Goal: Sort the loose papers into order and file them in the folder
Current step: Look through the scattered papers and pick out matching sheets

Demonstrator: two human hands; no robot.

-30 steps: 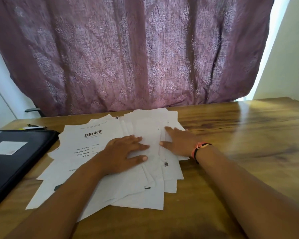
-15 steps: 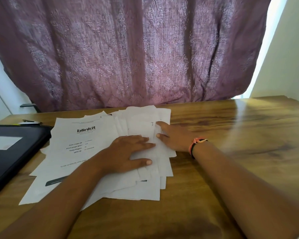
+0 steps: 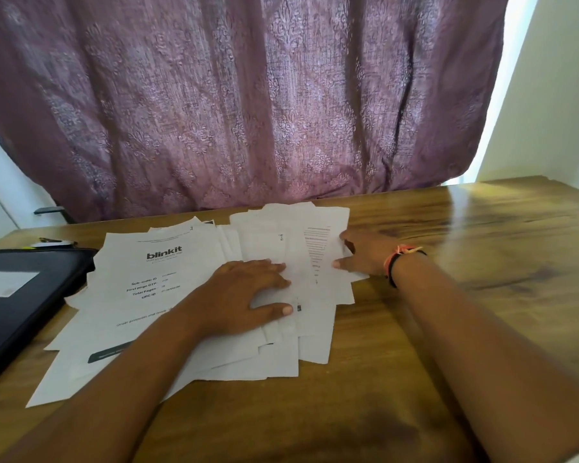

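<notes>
Item: loose papers [image 3: 194, 295], white, many sheets, fanned in an untidy overlapping heap on a wooden table [image 3: 465, 295], under and between both hands. Edges were out of line and corners stuck out on the near side.

Top sheet [image 3: 154, 282], just left of the left hand: bold black heading "blinkit", with smaller print beneath too fine to read. Lower down was a column of labels: "Sub-order ID", "First page OTP", "Total Pages", "UPC ID". Their values were too blurred to read. A further line began "Order printouts and more". A dark bar [image 3: 109, 354] with unreadable print lay beside the left forearm.

Sheet with printed lines [image 3: 318, 248], just left of the right hand: close rows of text, illegible. A small square code mark [image 3: 299, 308] sat by the left thumb tip.

Left hand [image 3: 244, 292]: palm down, fingers spread and straight, pressing flat on the middle of the heap.

Right hand [image 3: 365, 255]: apart from the left, fingers reaching left, fingertips and thumb touching the right edge of the upper sheets. It wore orange and black wristbands [image 3: 401, 262].

Folder [image 3: 24, 315]: black, closed, flat on the table well left of the left hand, its near corner under the heap's left edge. It bore a white label [image 3: 7, 283] with no legible writing.

Behind both hands hung a purple patterned curtain [image 3: 248, 95].
</notes>
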